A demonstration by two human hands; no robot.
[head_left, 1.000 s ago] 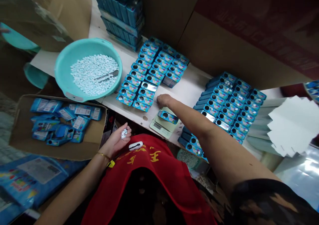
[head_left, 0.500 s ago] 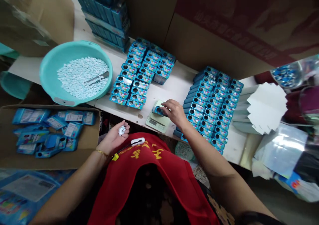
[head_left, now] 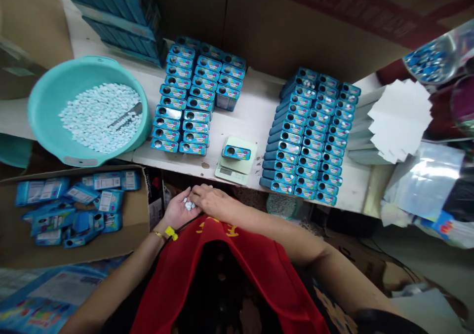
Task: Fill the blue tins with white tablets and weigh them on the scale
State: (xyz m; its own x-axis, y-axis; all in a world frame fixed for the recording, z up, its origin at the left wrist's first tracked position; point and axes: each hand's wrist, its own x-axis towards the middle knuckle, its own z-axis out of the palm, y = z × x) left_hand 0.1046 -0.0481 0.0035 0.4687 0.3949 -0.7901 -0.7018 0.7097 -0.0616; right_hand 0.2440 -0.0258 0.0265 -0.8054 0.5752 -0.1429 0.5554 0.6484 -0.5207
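My left hand (head_left: 175,214) is cupped palm up, low in front of the red apron (head_left: 177,265), holding a few small white candies (head_left: 188,205). Over that palm, my right hand (head_left: 213,201) bends its fingers down against the candies; whether any are pinched is hidden. Just beyond the hands, a small blue candy box (head_left: 237,152) stands by itself on a pale green scale (head_left: 231,174), the dark round hole in its top facing up. Neither hand touches the box or the scale.
At left, a turquoise basin (head_left: 35,102) holds many white candies and a metal scoop (head_left: 124,115). Blue boxes stand in rows left (head_left: 194,102) and right (head_left: 305,141) of the scale. A carton (head_left: 128,245) of blue boxes sits nearer me. White cards (head_left: 402,117) stack at right.
My right hand has left the box on the scale and come back to the candies in my left palm. The view has shifted slightly.
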